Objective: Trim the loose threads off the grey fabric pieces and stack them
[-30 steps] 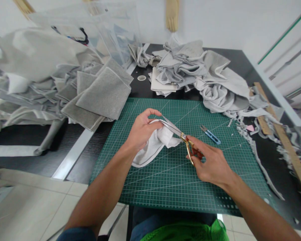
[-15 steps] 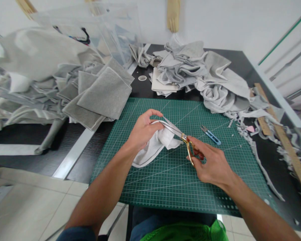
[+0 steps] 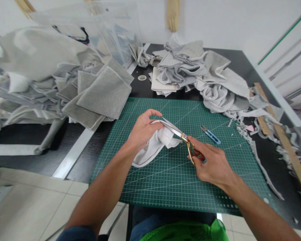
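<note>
My left hand (image 3: pixel 146 129) pinches a piece of white fabric (image 3: pixel 150 149) over the middle of the green cutting mat (image 3: pixel 160 187). The fabric hangs in folds below the fingers, its lower part on the mat. In my right hand (image 3: pixel 214 164) is a pair of gold-handled scissors (image 3: pixel 184 136), fingers and thumb in the handle loops. Their blades point up and left, lying along the fabric's upper edge, with the tips close to my left fingertips. The blades look nearly shut. Part of the fabric is hidden by my left hand.
Blue thread snips (image 3: pixel 210 134) lie on the mat at the right. Grey fabric pieces (image 3: pixel 105 93) are piled at the left, and a heap of grey cloth (image 3: pixel 183 67) sits at the back. A wooden ruler (image 3: pixel 288 144) and scraps line the right side. A tape ring (image 3: pixel 141 77) lies behind the mat.
The scissors have closed: their blades and handle loops are nearer together than before. My left hand and the white fabric have stayed almost in place.
</note>
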